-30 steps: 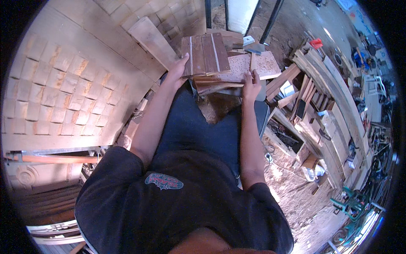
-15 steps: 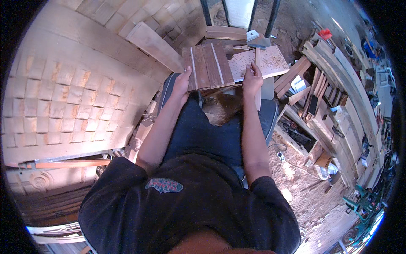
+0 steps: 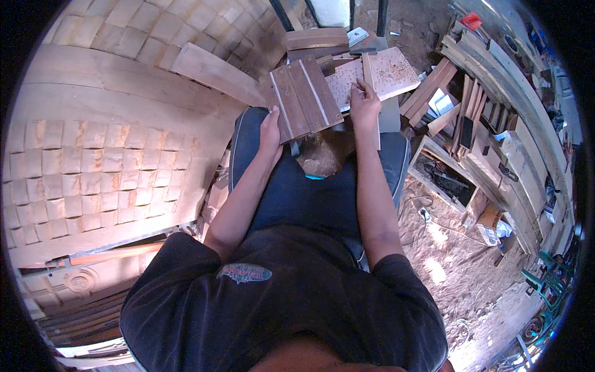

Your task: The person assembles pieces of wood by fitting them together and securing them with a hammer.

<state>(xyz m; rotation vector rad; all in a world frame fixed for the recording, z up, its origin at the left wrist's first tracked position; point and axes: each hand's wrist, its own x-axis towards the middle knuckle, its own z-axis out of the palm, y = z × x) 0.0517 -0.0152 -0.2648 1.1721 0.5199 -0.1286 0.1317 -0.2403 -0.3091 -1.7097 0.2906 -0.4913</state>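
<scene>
The brown panel (image 3: 300, 102) tilts in front of the person, its right edge overlapping the speckled pale board (image 3: 398, 71); its far-left corner sits close to a plank (image 3: 217, 73). Open room lies nearer, between the knees. The left hand (image 3: 270, 131) clasps the panel's left edge — thumb on top, other fingers hidden. The right hand's (image 3: 365, 104) fingers curl round the hammer's (image 3: 368, 69) handle.
</scene>
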